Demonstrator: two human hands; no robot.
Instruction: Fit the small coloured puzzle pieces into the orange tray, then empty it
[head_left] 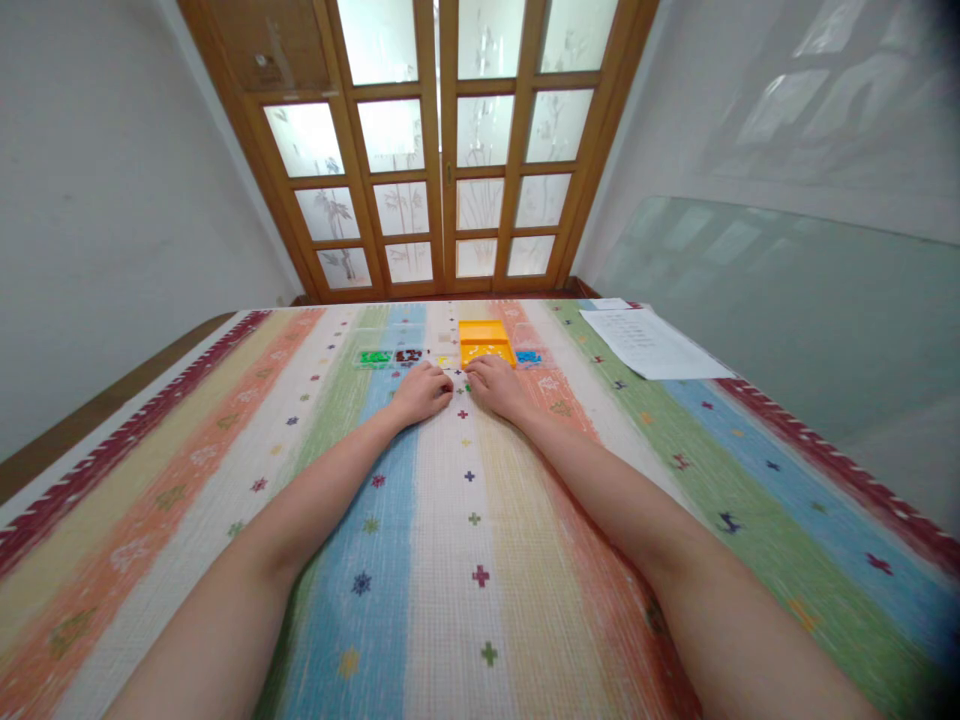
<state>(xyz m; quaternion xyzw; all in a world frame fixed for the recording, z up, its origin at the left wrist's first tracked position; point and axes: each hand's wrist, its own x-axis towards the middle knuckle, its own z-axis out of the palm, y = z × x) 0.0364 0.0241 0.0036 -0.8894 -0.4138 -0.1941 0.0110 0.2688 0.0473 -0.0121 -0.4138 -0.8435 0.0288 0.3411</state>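
My left hand [424, 392] rests on the tablecloth with its fingers curled; what they hold, if anything, is too small to make out. Just behind it are clear boxes of small dark red pieces [409, 356] and green pieces [375, 357]. Across a narrow gap, my right hand [495, 386] has bent fingers at the front edge of an open orange case [482, 330]. Its fingertips are too small to show whether they pinch something. Pale bits lie in the case's front half. Yellow pieces [443, 361] are between the hands, and blue pieces [529, 357] sit right of the case.
A striped tablecloth [450, 600] covers the long table. Printed paper sheets [649, 342] lie at the far right. A wooden door with glass panes [442, 150] stands beyond the table, and a glass panel [787, 310] leans along the right wall.
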